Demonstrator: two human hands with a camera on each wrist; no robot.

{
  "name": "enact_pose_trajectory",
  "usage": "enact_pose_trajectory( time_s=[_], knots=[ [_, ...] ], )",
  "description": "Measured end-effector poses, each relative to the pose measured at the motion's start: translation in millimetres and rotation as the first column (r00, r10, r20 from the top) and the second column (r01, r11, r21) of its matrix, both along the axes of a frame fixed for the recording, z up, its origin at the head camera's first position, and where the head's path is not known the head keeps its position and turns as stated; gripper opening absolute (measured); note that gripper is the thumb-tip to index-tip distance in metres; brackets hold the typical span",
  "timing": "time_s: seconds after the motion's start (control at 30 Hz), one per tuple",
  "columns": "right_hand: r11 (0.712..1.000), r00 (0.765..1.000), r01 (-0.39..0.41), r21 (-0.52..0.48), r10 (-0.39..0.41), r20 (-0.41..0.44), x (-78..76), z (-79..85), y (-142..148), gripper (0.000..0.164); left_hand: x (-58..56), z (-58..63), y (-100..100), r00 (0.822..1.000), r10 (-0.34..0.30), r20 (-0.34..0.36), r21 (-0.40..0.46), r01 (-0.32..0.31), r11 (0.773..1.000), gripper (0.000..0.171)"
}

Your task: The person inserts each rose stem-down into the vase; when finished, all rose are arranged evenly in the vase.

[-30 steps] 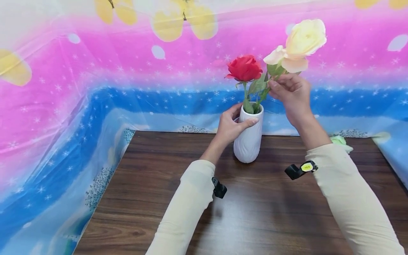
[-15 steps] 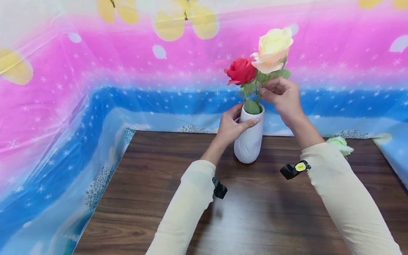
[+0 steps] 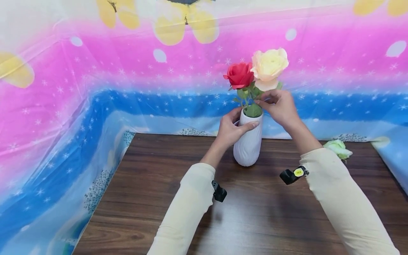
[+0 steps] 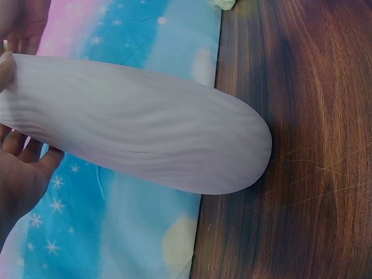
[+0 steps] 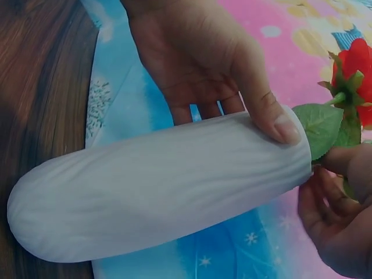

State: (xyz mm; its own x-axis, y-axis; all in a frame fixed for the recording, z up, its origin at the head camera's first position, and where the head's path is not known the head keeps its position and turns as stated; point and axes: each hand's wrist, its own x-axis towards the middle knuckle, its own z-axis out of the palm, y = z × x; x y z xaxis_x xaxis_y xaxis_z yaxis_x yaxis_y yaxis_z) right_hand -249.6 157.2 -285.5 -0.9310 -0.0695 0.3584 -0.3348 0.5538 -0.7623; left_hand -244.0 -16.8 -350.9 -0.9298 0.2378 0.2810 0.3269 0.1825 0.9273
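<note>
A white ribbed vase [image 3: 248, 145] stands upright on the table, seen large in both wrist views. My left hand [image 3: 230, 128] grips it near the rim, thumb across the front and fingers behind. In the vase stands a red rose [image 3: 239, 75] with green leaves. Beside that bloom is a pale yellow rose [image 3: 269, 66]; my right hand [image 3: 280, 107] pinches its stem just above the vase mouth. In the right wrist view, my right hand [image 5: 343, 209] is right at the rim, near a green leaf [image 5: 318, 128]. The lower stems are hidden inside the vase.
A pale green rose [image 3: 338, 148] lies at the back right of the dark wooden table [image 3: 153, 184], partly behind my right sleeve. A pink and blue patterned cloth [image 3: 178, 102] hangs behind the table and down its left side.
My right hand has moved left and down with the yellow rose, bringing its bloom beside the red one. The left hand stays on the vase. More of the green rose shows.
</note>
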Motion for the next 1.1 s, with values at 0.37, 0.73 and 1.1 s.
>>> enact_pose_trajectory(
  time_s=[0.37,0.73,1.1],
  knots=[
    [0.991,0.976,-0.130,-0.017,0.131,0.174,6.5,-6.0,11,0.037,1.5,-1.1,1,1.000,-0.002,0.001,0.006,0.002,1.000,0.060],
    [0.991,0.986,-0.103,-0.089,0.113,0.122,21.1,-13.9,34,0.026,0.3,0.3,1,1.000,0.001,-0.016,0.004,-0.001,1.000,0.056],
    [0.984,0.984,-0.100,-0.150,0.121,0.135,46.3,-27.7,64,0.019,-1.6,-0.2,2,1.000,0.015,-0.022,-0.012,-0.016,1.000,0.055]
  ],
)
